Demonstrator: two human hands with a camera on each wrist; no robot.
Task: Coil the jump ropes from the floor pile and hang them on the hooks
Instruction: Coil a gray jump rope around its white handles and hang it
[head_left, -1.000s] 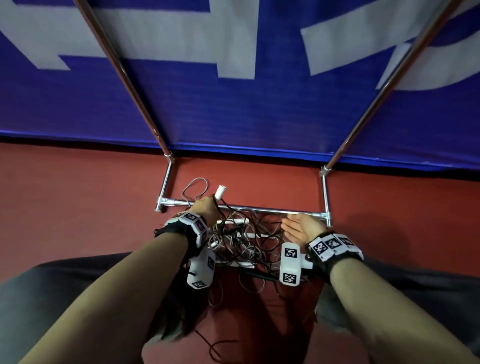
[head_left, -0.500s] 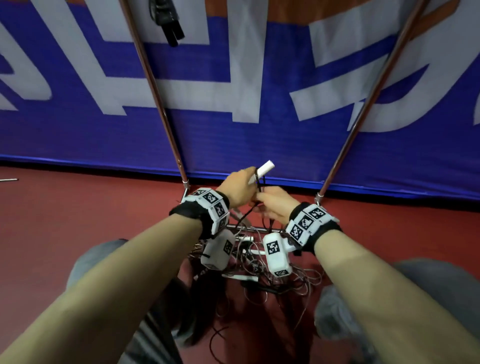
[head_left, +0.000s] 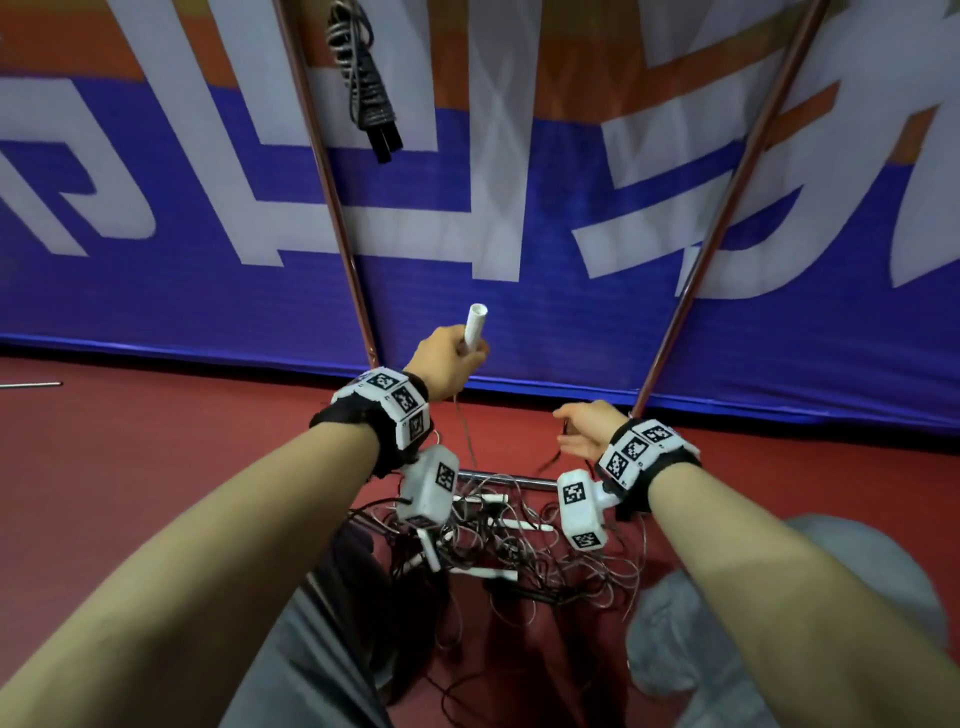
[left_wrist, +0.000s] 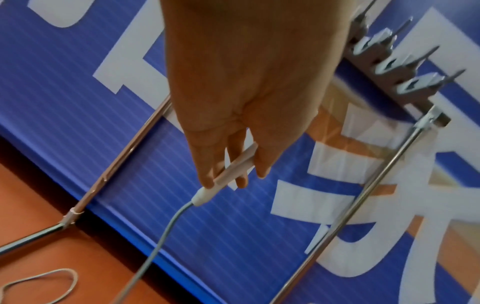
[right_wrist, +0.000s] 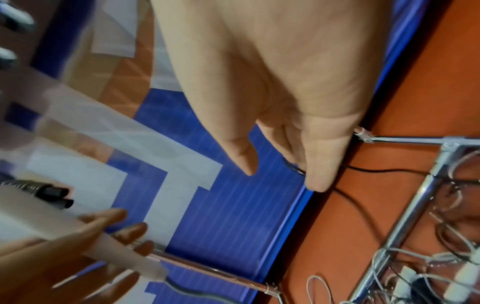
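Rope lifted clear of floor pile (head_left: 498, 540)
Left hand (head_left: 447, 364) gripping white handle (head_left: 475, 325) at frame centre; right hand (head_left: 584, 431) pinching cord (right_wrist: 363, 168). Likely to snag, dragging tangled neighbours.

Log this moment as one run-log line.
left hand: grips white handle | right hand: pinches dark cord | pile: on floor | coiled rope: hung
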